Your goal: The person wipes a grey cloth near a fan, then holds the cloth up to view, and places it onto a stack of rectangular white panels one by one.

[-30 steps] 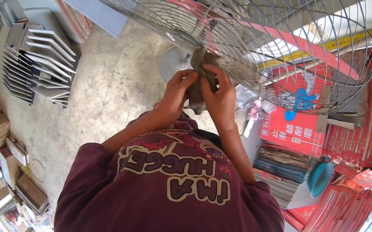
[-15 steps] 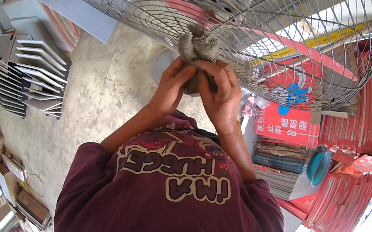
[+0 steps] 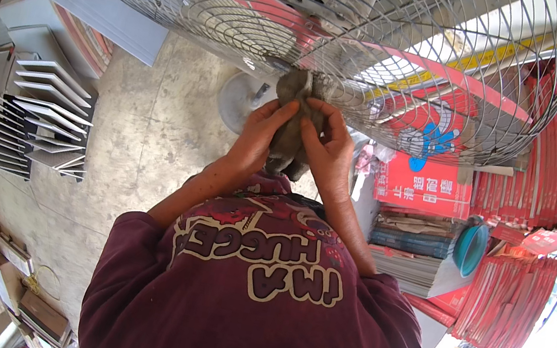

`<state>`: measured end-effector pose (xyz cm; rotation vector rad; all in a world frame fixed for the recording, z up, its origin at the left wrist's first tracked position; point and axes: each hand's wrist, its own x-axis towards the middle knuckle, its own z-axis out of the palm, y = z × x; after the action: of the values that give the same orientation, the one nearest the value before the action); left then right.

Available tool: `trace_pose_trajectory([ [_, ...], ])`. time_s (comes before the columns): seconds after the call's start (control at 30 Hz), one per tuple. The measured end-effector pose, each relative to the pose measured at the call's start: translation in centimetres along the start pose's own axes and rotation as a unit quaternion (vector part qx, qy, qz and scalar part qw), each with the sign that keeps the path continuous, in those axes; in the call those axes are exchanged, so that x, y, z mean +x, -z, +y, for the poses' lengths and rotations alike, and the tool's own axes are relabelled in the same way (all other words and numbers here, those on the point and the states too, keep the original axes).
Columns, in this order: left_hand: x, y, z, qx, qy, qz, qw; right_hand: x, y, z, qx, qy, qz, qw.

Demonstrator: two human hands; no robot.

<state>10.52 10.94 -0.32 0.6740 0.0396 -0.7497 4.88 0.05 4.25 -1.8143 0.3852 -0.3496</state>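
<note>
A dirty grey-brown rag (image 3: pixel 289 139) hangs bunched between my two hands, just below the wire cage of a large fan (image 3: pixel 182 28). My left hand (image 3: pixel 253 137) pinches its left side between thumb and fingers. From the right, my right hand (image 3: pixel 329 147) grips the rag with thumb and bent fingers. The rag's upper end stands up above my fingertips, close to the front of the cage; whether it touches the wires I cannot tell. Red fan blades (image 3: pixel 449 76) show behind the wires.
A round grey base (image 3: pixel 237 102) sits on the concrete floor (image 3: pixel 131 127) beyond my left hand. At left stands a rack of tile samples (image 3: pixel 54 108). Red cartons (image 3: pixel 424 185) and stacked red packs (image 3: pixel 503 304) fill the right, beside a teal basin (image 3: pixel 470 250).
Both hands have shifted the rag slightly down and toward me, away from the cage's middle. More of it now hangs below my fingers, and the round base shows more.
</note>
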Motion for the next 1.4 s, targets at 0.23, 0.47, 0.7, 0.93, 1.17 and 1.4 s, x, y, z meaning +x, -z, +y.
trace_pose_trajectory([
  [0.23,0.1,-1.2,-0.3,-0.001,0.026,0.006,1.000,0.3,1.5,0.9,0.029,-0.002,-0.018,0.999],
  [0.47,-0.5,-3.1,0.8,0.074,-0.069,-0.044,0.994,-0.2,3.0,-2.1,-0.060,0.110,0.001,0.992],
  [0.7,-1.6,-5.2,1.7,0.110,-0.180,-0.113,0.971,-0.9,4.0,-4.4,-0.086,0.218,0.038,0.971],
  [0.93,-0.6,-5.9,1.1,0.076,-0.149,-0.122,0.978,-0.5,5.1,-4.1,-0.121,0.233,0.047,0.964],
  [1.17,0.6,-5.7,-0.5,0.052,-0.096,-0.093,0.990,-0.6,5.5,-3.0,-0.102,0.157,0.057,0.981],
  [1.4,0.5,-6.3,-0.9,0.048,-0.030,-0.061,0.997,-0.7,6.1,-2.5,-0.090,0.125,0.060,0.986],
])
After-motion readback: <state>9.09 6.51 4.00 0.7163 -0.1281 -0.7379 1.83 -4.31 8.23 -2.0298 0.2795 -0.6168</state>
